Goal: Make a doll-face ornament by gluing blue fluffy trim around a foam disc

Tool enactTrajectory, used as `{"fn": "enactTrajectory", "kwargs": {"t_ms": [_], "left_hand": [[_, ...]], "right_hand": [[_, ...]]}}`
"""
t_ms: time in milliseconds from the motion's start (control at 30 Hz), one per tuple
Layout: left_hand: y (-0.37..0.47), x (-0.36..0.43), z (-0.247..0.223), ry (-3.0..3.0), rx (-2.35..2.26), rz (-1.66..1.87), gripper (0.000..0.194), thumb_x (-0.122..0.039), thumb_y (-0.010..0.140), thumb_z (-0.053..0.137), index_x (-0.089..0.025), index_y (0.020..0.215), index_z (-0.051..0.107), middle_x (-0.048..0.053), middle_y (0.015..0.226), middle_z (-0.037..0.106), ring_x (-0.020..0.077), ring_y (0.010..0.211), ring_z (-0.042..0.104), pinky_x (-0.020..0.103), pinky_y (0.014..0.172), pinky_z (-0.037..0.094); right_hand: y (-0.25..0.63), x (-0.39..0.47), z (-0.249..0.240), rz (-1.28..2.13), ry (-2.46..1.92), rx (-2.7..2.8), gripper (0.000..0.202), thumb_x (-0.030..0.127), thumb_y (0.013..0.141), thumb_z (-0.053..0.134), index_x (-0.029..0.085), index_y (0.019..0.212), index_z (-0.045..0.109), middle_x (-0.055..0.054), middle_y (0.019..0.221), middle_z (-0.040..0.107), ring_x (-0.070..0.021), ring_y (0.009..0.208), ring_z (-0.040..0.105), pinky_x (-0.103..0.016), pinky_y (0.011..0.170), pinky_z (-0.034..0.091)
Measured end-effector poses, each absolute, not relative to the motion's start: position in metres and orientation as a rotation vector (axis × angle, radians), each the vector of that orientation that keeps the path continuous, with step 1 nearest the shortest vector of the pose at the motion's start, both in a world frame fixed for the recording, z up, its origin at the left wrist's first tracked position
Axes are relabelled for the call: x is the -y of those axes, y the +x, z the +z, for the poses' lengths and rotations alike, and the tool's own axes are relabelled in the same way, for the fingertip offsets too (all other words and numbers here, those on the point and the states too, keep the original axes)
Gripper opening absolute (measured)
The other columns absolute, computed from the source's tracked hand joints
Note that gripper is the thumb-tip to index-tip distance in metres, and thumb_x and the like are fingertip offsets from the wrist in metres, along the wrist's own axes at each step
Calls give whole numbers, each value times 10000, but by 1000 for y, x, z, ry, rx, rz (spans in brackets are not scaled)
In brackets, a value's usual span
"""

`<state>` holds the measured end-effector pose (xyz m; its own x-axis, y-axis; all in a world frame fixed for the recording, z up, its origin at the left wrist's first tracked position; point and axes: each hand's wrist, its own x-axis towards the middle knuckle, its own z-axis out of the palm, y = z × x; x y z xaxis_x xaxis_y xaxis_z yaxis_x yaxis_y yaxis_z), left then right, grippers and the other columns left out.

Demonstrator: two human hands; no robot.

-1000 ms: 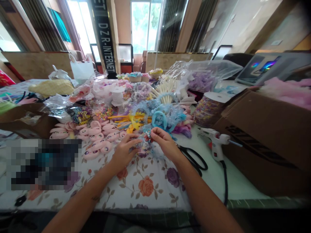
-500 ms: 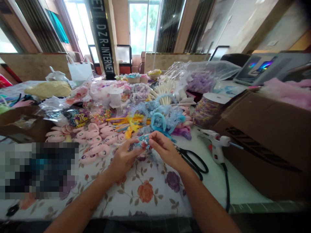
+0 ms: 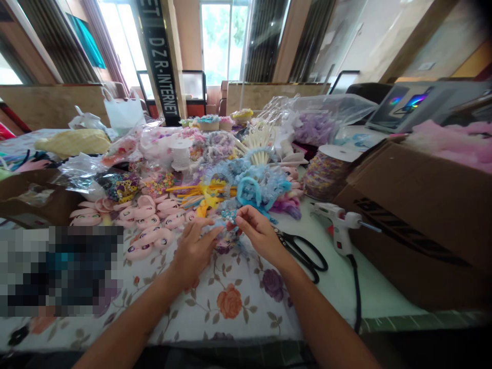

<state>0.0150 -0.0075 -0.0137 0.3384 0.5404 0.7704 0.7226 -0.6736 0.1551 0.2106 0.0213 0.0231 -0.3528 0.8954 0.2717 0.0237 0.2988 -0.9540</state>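
Observation:
In the middle of the table, my right hand point(image 3: 259, 234) is closed, its thumb and fingers pinching a small blue beaded piece point(image 3: 229, 215) with shiny and pearly beads. My left hand point(image 3: 194, 252) is just to the left and lower, fingers stretched and apart, by a pale blue gauzy bundle point(image 3: 219, 234) under the beaded piece. Part of that bundle is hidden behind the hands. Left of my left hand lie several pink doll heads with long ears point(image 3: 149, 240). Black-handled scissors point(image 3: 307, 252) lie right of my right wrist, blades partly hidden.
A white glue gun point(image 3: 340, 223) with a black cord leans by a large cardboard box point(image 3: 415, 220) on the right. Behind the hands are blue ruffled trim point(image 3: 265, 179), yellow sticks point(image 3: 184, 189) and a ribbon spool point(image 3: 326, 174). Another box point(image 3: 34, 197) stands left.
My left fingers have come off the beaded piece and spread, moving slightly down. My right hand keeps hold of it. The view has shifted slightly.

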Motion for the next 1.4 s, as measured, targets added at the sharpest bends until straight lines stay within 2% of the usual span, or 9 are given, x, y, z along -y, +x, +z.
{"fn": "enactTrajectory", "kwargs": {"t_ms": [200, 433, 633, 733, 1000, 1200, 1400], "left_hand": [[26, 11, -7, -2433, 1114, -1192, 266, -84, 857, 559, -132, 1116, 597, 113, 1015, 605, 218, 973, 551, 374, 886, 501], [28, 12, -8, -2396, 1128, -1178, 214, -29, 855, 524, -155, 1003, 612, 101, 1017, 607, 222, 977, 556, 370, 866, 506], [30, 14, -8, -2297, 1105, -1142, 289, -85, 860, 567, -125, 1145, 555, 114, 1044, 615, 246, 1029, 541, 408, 935, 481], [31, 15, -9, -2328, 1072, -1078, 331, -85, 859, 568, -94, 1188, 537, 123, 1042, 621, 241, 1001, 552, 392, 918, 486], [30, 19, -12, -2292, 1108, -1026, 237, -93, 869, 550, -141, 1096, 601, 111, 1011, 625, 230, 969, 565, 368, 856, 495], [32, 19, -14, -2274, 1131, -1064, 252, -65, 846, 562, -155, 1075, 619, 125, 1038, 595, 247, 1006, 557, 384, 860, 502], [32, 18, -12, -2257, 1146, -1083, 267, -54, 830, 583, -141, 1079, 628, 129, 1000, 568, 243, 976, 546, 372, 833, 511]], "right_hand": [[208, -24, 21, 1163, -872, 1632, 198, 405, 913, 532, 217, 854, 515, 10, 741, 550, -138, 653, 517, -271, 629, 452], [207, -25, 21, 1163, -871, 1628, 209, 419, 915, 527, 219, 855, 515, 9, 746, 556, -143, 680, 549, -260, 606, 463], [205, -24, 19, 1226, -866, 1556, 225, 438, 890, 555, 221, 852, 512, 17, 764, 521, -135, 668, 565, -236, 531, 492], [203, -21, 20, 1264, -856, 1520, 236, 447, 871, 576, 219, 850, 516, 21, 756, 491, -145, 699, 580, -233, 513, 512], [206, -17, 25, 1298, -847, 1493, 247, 448, 870, 575, 213, 851, 500, 11, 776, 516, -171, 755, 642, -242, 527, 519], [212, -19, 26, 1073, -938, 1716, 179, 378, 902, 539, 204, 862, 550, -15, 805, 571, -151, 724, 580, -250, 577, 499], [207, -19, 29, 873, -1028, 1833, 100, 280, 891, 538, 203, 849, 585, -22, 796, 613, -149, 692, 583, -238, 550, 445]]}}
